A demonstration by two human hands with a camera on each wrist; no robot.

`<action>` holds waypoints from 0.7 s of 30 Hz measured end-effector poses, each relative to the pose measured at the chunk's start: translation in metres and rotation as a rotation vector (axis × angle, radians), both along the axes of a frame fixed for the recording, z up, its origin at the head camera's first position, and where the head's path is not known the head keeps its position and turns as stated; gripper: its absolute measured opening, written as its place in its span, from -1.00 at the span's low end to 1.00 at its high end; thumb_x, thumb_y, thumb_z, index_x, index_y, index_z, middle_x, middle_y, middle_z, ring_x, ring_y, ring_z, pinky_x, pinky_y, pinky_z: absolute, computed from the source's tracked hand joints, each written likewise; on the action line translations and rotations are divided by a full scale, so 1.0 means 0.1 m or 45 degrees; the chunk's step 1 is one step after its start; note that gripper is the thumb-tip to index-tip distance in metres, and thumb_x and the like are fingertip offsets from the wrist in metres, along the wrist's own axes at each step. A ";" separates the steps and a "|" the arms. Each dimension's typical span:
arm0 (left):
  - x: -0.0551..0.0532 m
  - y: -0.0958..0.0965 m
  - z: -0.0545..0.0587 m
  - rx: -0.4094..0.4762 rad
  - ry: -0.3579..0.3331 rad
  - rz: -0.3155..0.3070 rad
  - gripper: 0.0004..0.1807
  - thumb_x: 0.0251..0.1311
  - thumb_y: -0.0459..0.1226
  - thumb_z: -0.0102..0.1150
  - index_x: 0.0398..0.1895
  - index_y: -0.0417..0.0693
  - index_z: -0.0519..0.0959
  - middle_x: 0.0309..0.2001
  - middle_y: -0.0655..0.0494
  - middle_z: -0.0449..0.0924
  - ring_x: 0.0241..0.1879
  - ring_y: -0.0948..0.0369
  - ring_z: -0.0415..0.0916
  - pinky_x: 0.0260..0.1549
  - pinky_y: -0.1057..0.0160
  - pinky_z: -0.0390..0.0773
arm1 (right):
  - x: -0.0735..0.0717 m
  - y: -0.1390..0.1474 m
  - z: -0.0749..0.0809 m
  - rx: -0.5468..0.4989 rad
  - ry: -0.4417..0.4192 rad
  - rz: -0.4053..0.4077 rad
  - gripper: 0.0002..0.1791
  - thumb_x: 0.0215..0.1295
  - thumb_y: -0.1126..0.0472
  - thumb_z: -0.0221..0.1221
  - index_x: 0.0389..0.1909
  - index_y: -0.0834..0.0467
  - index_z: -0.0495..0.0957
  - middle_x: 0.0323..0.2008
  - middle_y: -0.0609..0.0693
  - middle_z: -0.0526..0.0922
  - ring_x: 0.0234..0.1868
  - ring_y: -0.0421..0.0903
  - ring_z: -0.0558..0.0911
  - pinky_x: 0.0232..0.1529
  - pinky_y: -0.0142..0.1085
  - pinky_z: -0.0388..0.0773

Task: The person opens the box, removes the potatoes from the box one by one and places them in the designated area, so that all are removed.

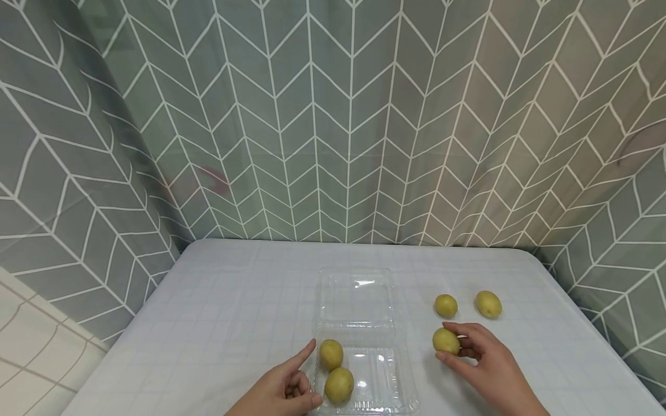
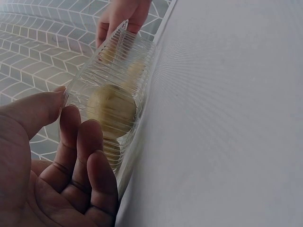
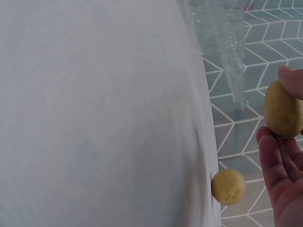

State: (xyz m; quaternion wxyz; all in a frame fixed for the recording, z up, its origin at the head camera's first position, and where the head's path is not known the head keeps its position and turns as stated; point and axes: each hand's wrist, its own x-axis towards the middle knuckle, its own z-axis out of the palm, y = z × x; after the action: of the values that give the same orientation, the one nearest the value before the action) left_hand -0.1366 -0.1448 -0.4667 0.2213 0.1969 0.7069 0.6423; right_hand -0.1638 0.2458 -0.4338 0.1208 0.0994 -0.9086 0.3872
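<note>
My right hand (image 1: 481,358) holds a yellow potato (image 1: 446,341) between thumb and fingertips, right of a clear plastic clamshell box (image 1: 374,381). In the right wrist view, that potato (image 3: 282,111) is gripped at the right edge. Two potatoes lie in the box's left side, a rounder one (image 1: 330,354) behind a larger one (image 1: 339,385). My left hand (image 1: 286,384) is at the box's left edge. The left wrist view has its thumb (image 2: 45,106) on the rim, with curled fingers (image 2: 90,151) beside the ribbed wall (image 2: 128,52).
Two more potatoes rest on the white tabletop (image 1: 234,306) beyond my right hand: a small one (image 1: 446,305) and a larger one (image 1: 488,304) to its right. The box's lid (image 1: 356,297) lies folded back, away from me. A patterned curtain (image 1: 333,127) hangs behind the table.
</note>
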 end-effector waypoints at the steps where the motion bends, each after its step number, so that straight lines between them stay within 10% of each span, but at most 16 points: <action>1: 0.00 0.00 0.00 0.000 -0.001 0.000 -0.06 0.32 -0.26 0.25 0.56 -0.26 -0.13 -0.42 0.18 0.59 -0.48 0.40 0.41 -0.46 0.47 0.44 | -0.01 0.01 -0.01 -0.002 0.015 0.000 -0.48 0.03 0.11 0.51 0.05 0.08 0.62 -0.11 -0.15 0.58 -0.29 -0.31 0.61 -0.24 -0.39 0.60; 8: 0.01 0.01 0.02 0.001 -0.007 0.003 -0.06 0.31 -0.26 0.26 0.57 -0.25 -0.13 -0.41 0.17 0.60 -0.48 0.39 0.41 -0.46 0.46 0.44 | -0.02 0.09 -0.04 -0.063 0.098 0.006 -0.49 0.01 0.24 0.51 0.03 0.16 0.62 -0.11 -0.06 0.59 -0.30 -0.30 0.64 -0.27 -0.44 0.58; 21: 0.00 0.00 0.02 -0.006 -0.023 0.006 -0.06 0.32 -0.25 0.26 0.57 -0.23 -0.13 -0.41 0.16 0.60 -0.48 0.39 0.42 -0.46 0.45 0.45 | -0.07 0.18 -0.05 -0.020 -0.173 -0.098 -0.40 0.07 0.04 0.49 0.13 0.17 0.58 0.01 0.04 0.59 -0.25 -0.27 0.63 -0.24 -0.41 0.58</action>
State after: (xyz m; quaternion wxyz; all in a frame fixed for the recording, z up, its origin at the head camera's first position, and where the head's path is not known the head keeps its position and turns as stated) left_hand -0.1362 -0.1443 -0.4642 0.2265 0.1891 0.7068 0.6430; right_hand -0.1710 0.2634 -0.4383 0.0743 0.0368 -0.9149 0.3952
